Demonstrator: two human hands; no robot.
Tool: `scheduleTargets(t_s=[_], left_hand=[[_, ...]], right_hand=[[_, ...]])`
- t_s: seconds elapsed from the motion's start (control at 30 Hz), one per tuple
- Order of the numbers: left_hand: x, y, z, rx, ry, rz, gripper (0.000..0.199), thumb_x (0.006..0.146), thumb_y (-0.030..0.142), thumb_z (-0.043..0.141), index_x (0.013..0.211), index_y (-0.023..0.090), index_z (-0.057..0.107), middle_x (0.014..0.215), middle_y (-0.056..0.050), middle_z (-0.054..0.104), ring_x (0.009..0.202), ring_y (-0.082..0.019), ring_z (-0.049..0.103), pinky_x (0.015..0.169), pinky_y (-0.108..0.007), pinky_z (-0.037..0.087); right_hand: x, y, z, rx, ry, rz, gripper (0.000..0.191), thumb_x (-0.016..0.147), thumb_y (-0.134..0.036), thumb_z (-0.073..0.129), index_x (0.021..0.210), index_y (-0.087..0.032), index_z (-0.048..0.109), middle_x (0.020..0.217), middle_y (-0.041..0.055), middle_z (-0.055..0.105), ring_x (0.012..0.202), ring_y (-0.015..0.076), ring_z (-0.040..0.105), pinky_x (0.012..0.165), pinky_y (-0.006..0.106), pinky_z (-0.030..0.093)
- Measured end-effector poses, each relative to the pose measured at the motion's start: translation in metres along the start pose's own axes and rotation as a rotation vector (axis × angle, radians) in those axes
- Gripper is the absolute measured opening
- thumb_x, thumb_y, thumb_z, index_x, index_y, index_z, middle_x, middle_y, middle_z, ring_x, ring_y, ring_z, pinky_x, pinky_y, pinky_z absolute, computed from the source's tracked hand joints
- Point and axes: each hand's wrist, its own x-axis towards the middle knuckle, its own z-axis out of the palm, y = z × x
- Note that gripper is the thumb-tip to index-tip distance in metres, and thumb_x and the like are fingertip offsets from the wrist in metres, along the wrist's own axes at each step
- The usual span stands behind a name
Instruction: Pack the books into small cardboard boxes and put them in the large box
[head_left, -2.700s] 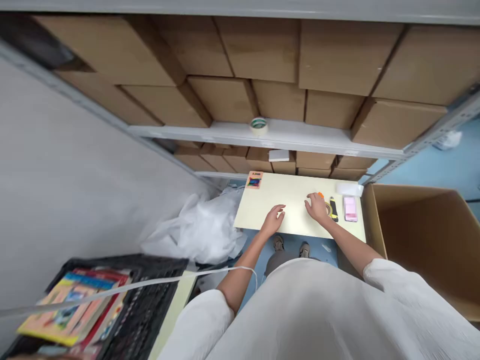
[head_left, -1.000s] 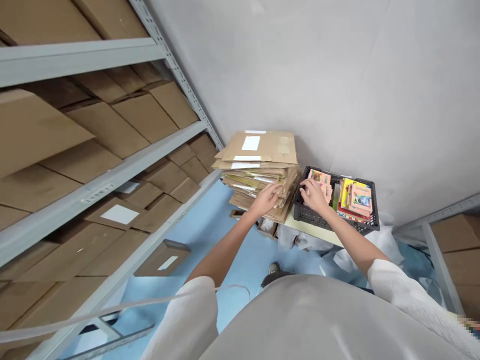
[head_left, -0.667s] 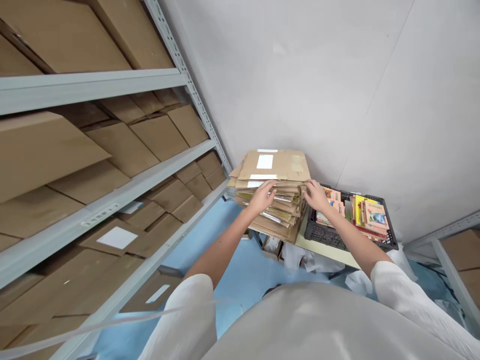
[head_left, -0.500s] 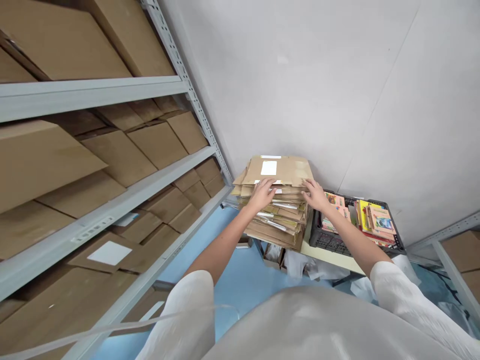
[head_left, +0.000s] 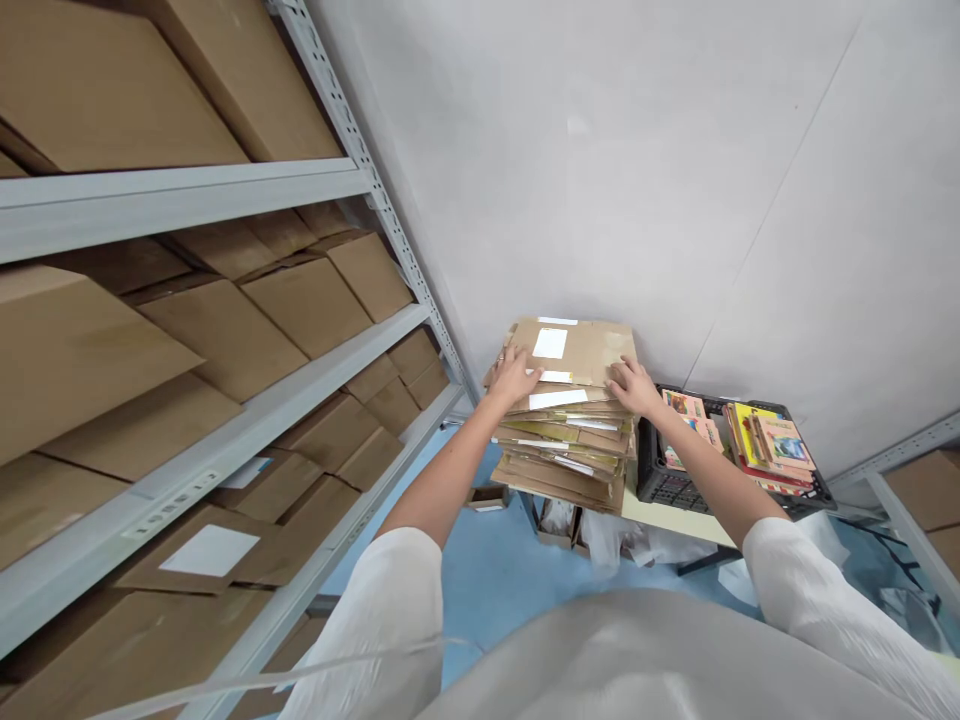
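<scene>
A stack of flattened cardboard boxes [head_left: 561, 450] stands on the near end of a pale table, its layers edged with white and yellowish strips. The top flattened cardboard box [head_left: 589, 350] bears a white square label [head_left: 550, 343]. At its left edge rests my left hand [head_left: 513, 376], fingers spread over the corner. My right hand [head_left: 632, 388] touches the right edge opposite, its fingers apart and slightly bent. Both hands are open against the cardboard; the undersides of the fingers are partly hidden.
Right of the stack is a black plastic crate [head_left: 664, 486] with colourful booklets [head_left: 780, 440]. The pale table [head_left: 675, 515] has boxes and plastic bags beneath it. Metal shelving [head_left: 285, 375] full of cardboard boxes runs along the left. A white wall [head_left: 600, 180] stands behind.
The upper cardboard pieces sit more evenly, with less sticking out on the left. My left hand has moved up to the top piece's left edge. The view has shifted slightly.
</scene>
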Motion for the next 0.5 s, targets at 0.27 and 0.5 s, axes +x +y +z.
scheduleTargets(t_s=[0.27, 0.5], left_hand=[[-0.021, 0.018, -0.009, 0.157, -0.041, 0.048, 0.046, 0.100, 0.045, 0.062, 0.143, 0.027, 0.066, 0.169, -0.013, 0.046, 0.156, -0.040, 0.041, 0.125, -0.059, 0.039], [-0.038, 0.042, -0.030, 0.217, 0.028, 0.073, 0.044, 0.103, 0.044, 0.060, 0.143, 0.028, 0.070, 0.166, -0.011, 0.051, 0.153, -0.038, 0.041, 0.124, -0.056, 0.038]], right_hand=[[-0.006, 0.000, 0.003, 0.046, 0.071, -0.045, 0.046, 0.098, -0.038, 0.060, 0.140, -0.021, 0.068, 0.162, 0.0183, 0.051, 0.144, 0.0375, 0.052, 0.120, 0.056, 0.045], [-0.016, -0.016, -0.014, 0.044, 0.168, -0.065, 0.037, 0.096, -0.035, 0.061, 0.129, -0.023, 0.073, 0.157, 0.0162, 0.055, 0.140, 0.0363, 0.053, 0.119, 0.057, 0.043]])
